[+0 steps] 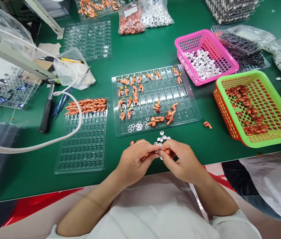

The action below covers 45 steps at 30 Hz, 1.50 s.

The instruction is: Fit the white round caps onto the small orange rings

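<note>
My left hand [137,159] and my right hand [180,159] meet close to the table's front edge. Fingertips of both are pinched around a small earbud part [158,150], mostly covered by the fingers. Orange earbud pieces [144,156] show beneath my left hand, and others peek out by the right fingers. Just beyond the fingertips lie several loose white discs [162,133]. Behind them is a clear plastic tray [145,106] holding orange earbud shells [135,89] and small white rings [139,126].
Right of my hands stand a green basket [277,141] of copper-coloured caps and a pink basket [206,35] of white discs. One orange earbud shell [207,124] lies alone. At left are a partly filled clear tray [83,146], a white cable [79,122] and a hammer [47,113].
</note>
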### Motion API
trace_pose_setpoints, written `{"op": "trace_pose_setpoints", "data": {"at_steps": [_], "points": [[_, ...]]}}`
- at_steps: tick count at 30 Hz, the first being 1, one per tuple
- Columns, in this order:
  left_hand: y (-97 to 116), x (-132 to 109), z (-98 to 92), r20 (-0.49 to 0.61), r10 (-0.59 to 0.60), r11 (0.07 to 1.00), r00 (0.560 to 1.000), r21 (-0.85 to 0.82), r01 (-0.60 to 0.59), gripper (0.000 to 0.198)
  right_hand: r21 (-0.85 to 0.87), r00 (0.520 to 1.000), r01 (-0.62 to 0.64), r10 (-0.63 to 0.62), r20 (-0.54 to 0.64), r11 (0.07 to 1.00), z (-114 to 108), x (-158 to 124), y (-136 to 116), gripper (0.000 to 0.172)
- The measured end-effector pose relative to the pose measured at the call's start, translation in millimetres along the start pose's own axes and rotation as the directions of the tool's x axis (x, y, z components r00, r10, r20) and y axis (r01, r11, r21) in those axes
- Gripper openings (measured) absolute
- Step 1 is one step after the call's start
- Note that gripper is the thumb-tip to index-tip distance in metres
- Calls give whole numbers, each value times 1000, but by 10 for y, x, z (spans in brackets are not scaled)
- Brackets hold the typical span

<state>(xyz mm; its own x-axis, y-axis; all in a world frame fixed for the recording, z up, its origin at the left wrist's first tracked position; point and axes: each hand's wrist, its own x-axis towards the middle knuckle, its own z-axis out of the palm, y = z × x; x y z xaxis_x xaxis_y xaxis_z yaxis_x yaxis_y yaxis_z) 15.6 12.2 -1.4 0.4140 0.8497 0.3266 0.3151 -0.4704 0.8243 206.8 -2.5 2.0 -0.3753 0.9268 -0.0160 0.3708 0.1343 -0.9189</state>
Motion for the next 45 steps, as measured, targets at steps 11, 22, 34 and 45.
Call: {"op": "trace_pose_setpoints", "data": {"at_steps": [11, 22, 34, 45], "points": [[11, 2, -4, 18, 23, 1000, 1000, 11, -23, 21, -23, 999, 49, -48, 21, 999, 8, -17, 17, 12], [82, 2, 11, -8, 7, 998, 1000, -66, -7, 22, 279, 973, -213, 179, 143, 936, -67, 37, -45, 8], [163, -14, 33, 66, -491, 831, 868, -264, 490, 15, 434, 963, -257, 269, 36, 863, 40, 42, -18, 5], [87, -13, 60, -51, -305, 909, 951, -315, 274, 12, 563, 969, -185, 246, -33, 805, 165, 35, 10, 7]]}}
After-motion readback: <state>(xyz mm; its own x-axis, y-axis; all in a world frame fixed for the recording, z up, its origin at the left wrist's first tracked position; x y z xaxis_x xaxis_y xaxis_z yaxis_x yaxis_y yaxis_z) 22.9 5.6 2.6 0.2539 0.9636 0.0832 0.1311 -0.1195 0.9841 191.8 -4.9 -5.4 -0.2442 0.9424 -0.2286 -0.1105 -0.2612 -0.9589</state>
